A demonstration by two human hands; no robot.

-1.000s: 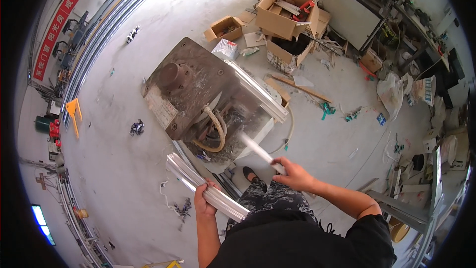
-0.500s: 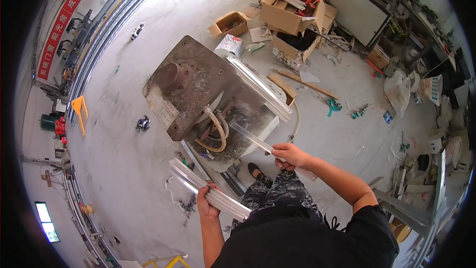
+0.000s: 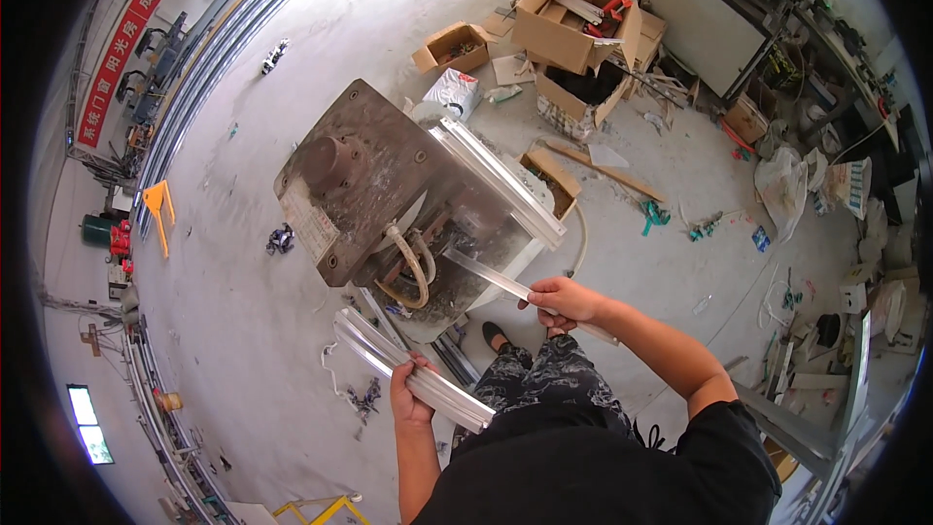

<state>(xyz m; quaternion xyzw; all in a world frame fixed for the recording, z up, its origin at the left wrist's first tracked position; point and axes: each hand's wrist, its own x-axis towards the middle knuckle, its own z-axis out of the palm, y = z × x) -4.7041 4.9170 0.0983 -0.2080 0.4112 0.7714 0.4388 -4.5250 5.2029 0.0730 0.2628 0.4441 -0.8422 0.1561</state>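
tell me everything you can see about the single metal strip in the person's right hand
The strip is a long, thin, pale silvery profile, aluminium by the look of it, with a straight, narrow section. The right hand grips it near its lower end, fingers wrapped over it, and a short length sticks out past the hand toward the person's right. The rest runs up and left, its far tip over the grey metal machine, near the tan hoses. Whether the tip touches the machine cannot be told. It looks unbent and clean.
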